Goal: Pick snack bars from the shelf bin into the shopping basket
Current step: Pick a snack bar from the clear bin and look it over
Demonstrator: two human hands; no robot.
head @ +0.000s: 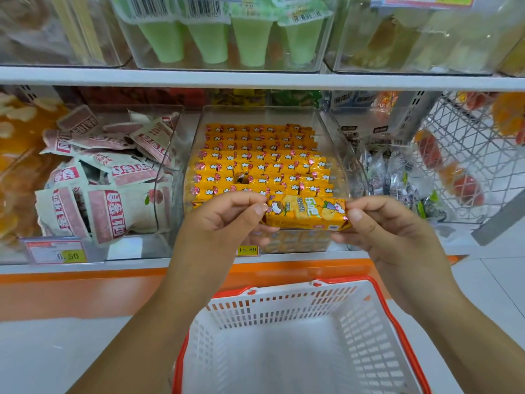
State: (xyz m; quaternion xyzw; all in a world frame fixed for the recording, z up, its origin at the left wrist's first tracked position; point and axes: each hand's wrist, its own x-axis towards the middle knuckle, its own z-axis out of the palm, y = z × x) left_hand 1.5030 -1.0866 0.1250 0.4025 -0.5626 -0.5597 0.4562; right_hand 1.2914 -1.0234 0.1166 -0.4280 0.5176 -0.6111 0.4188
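A yellow-orange snack bar (305,213) with cartoon print is held level in front of the clear shelf bin (335,132). My left hand (227,220) pinches its left end and my right hand (389,228) pinches its right end. Behind it, the bin holds several rows of the same yellow bars (255,160), with one gap in the rows. Below my hands, on the floor, stands a white shopping basket (369,322) with a red rim, and I see nothing inside it.
A clear bin of pink-and-white snack packs (108,180) sits to the left, and a bin of dark wrapped sweets (397,177) to the right. Green cups (250,38) fill the upper shelf. A wire basket (466,155) stands far right. Price tags (56,251) line the shelf edge.
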